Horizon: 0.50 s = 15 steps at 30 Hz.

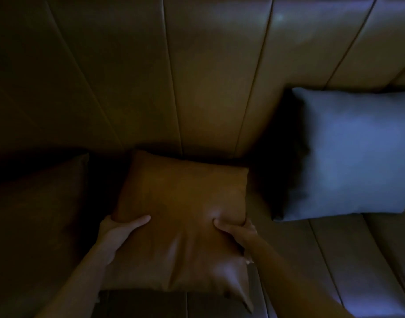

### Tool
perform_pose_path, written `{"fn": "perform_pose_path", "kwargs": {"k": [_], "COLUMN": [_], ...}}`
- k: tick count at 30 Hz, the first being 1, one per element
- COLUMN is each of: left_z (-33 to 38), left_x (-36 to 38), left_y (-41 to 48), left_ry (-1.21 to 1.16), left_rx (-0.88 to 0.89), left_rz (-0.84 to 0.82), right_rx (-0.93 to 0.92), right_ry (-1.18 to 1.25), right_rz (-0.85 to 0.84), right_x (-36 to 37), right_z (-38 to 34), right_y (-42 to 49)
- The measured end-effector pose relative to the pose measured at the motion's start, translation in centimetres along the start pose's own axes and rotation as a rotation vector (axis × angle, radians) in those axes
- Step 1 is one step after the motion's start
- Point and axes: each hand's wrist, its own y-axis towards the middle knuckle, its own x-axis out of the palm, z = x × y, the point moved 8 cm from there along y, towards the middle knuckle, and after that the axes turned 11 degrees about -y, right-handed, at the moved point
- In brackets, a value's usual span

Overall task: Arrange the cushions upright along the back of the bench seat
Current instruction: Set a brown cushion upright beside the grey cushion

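An orange-brown cushion (180, 210) lies in the middle of the dim bench seat, its far edge touching the base of the padded backrest (197, 76). My left hand (119, 228) grips its left side and my right hand (235, 230) pinches its right side, creasing the fabric. A grey-blue cushion (352, 154) leans upright against the backrest at the right. At the left, a dark brown cushion (36, 203) rests in deep shadow; I cannot tell whether it stands upright.
The tan leather seat (334, 260) stretches away to the right, below the grey-blue cushion. A dark gap (272, 168) separates the middle cushion from the grey-blue one. The seat's front edge and dark floor (151, 304) lie below the held cushion.
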Motion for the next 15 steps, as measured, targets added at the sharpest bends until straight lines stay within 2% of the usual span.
{"fn": "perform_pose_path", "kwargs": {"k": [5, 10, 15], "left_z": [1.0, 3.4, 4.7], "left_x": [1.6, 4.5, 6.4], "left_y": [-2.7, -3.9, -2.7], "left_ry": [-0.059, -0.088, -0.046], "left_rx": [0.103, 0.196, 0.255], "left_rz": [-0.027, -0.037, -0.003], "right_rx": [-0.053, -0.218, -0.327], "right_ry": [0.062, 0.168, 0.087], "right_rz": [-0.012, -0.063, 0.039], "right_x": [-2.3, -5.6, -8.3], "right_z": [-1.9, -5.6, -9.0], "right_y": [-1.8, -2.7, -1.5]}}
